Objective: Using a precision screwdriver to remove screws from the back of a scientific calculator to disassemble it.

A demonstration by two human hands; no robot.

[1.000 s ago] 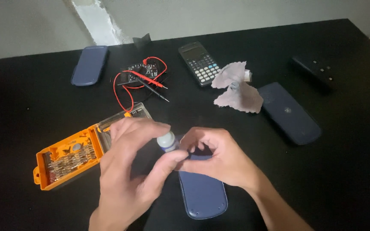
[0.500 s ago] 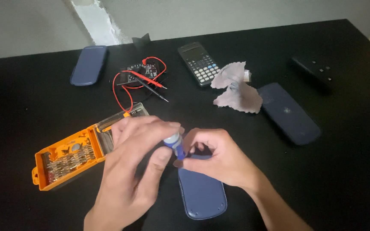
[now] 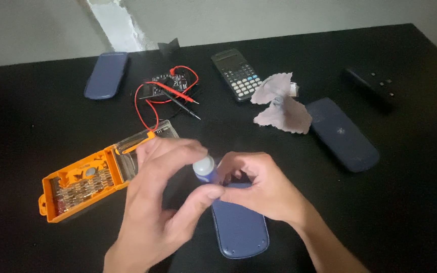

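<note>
Lower centre of frame: small screwdriver (image 3: 206,171), grey-capped, pinched upright between left hand (image 3: 160,202) thumb and fingers while right hand (image 3: 259,184) closed round its lower shaft to steady it over blue case (image 3: 238,225); orange bit box (image 3: 84,182) lay open at left.

Fingers (image 3: 213,192) hide most of the blue tool (image 3: 206,171).

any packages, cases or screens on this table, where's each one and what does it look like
Orange plastic bit case with clear lid: left of the left hand, oblong, open.
Dark calculator with small screen: far centre, rectangular, pale keys.
Small blue bottle with grey cap: pinched between the left hand and right hand; no label readable.
Dark blue oblong covers: far left, right, and under the hands.
</note>
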